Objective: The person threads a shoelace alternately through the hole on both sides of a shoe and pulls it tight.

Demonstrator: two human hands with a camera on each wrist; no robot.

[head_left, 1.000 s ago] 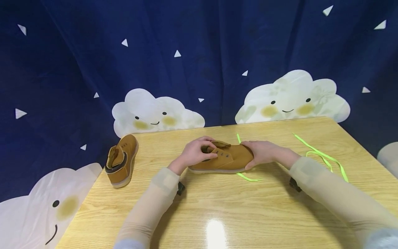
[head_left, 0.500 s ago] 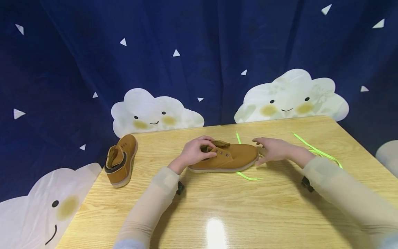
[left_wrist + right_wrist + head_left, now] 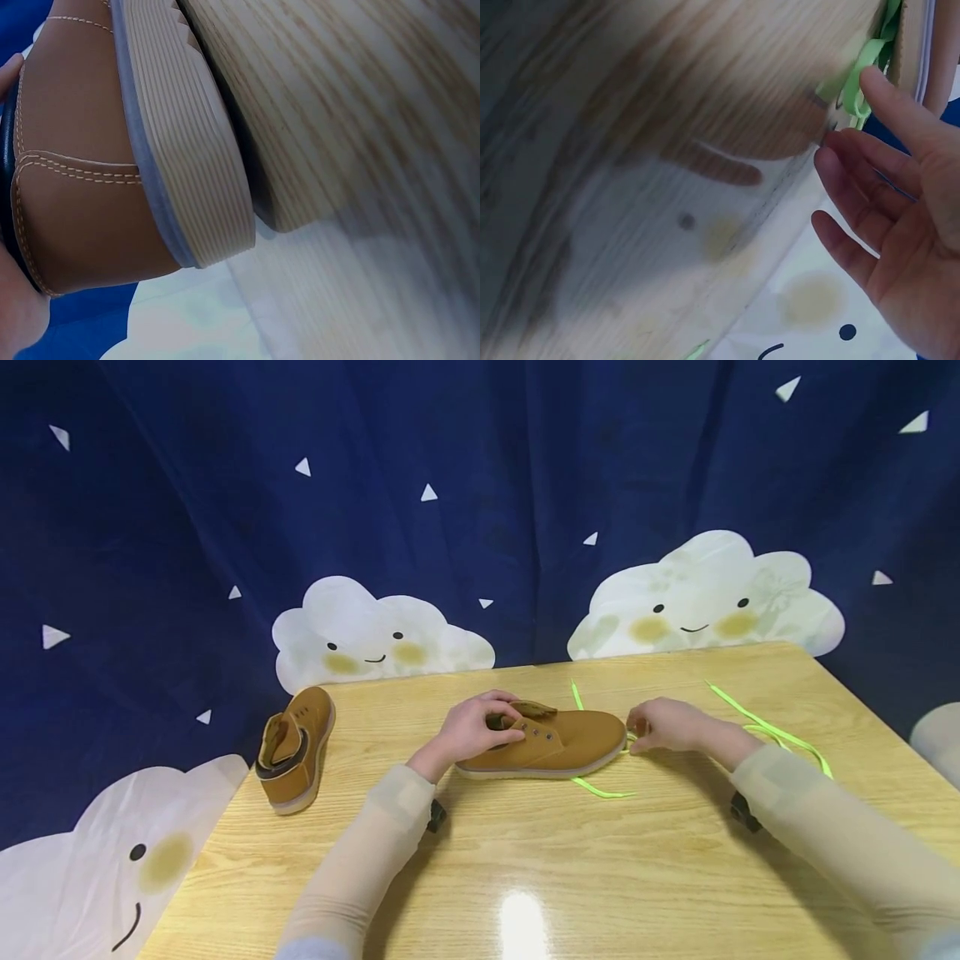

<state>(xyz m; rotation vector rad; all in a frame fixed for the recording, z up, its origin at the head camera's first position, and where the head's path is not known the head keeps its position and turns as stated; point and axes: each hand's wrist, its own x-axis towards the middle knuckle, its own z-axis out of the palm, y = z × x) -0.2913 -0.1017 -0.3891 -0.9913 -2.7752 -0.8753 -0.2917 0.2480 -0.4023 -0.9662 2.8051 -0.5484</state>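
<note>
Along the left edge of the worktop (image 3: 450,877), I've got the first shoe (image 3: 296,752) on my feed: tan, sole down, toe pointing away, well apart from both hands, presumably kept there so it's out of the way. Next, left hand (image 3: 468,728) at the collar of the second shoe (image 3: 576,743), gripping it, a digit along the near side; I'd guess that's for steadying. Second shoe stands mid-worktop, heel left, toe right, eyelets (image 3: 536,732) on the near side, no lace in the ones I can make out. Green lace (image 3: 604,793) lies under it, strands poking out far side and near side, so the shoe's weight probably pins it. Green loop (image 3: 862,56) beside the toe. Right hand (image 3: 663,727) just past the toe; my right wrist view has fingers relaxed and parted, no grip, thumb right by the loop, contact unclear. Looks placed for the lace, not the shoe. Further right, another green strand (image 3: 767,726), partly behind the right forearm; can't tell if separate. Behind everything, navy curtain (image 3: 525,527).
</note>
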